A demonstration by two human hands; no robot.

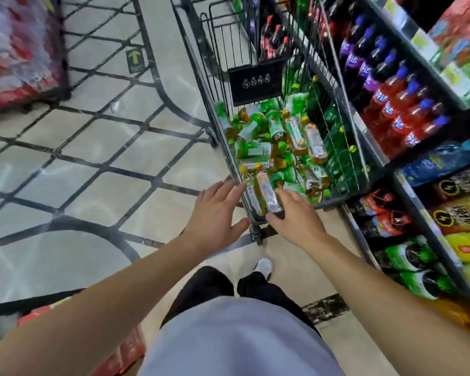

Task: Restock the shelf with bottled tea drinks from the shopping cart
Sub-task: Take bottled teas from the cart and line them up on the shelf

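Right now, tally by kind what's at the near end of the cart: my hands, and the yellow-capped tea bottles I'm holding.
Hands: 2, left hand and right hand
Yellow-capped tea bottles in the right hand: 2
Total: 4

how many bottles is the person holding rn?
2. Both tea bottles sit side by side between the hands at the cart's near end: one by the left hand, the other gripped by the right hand. Anything beneath them is hidden.
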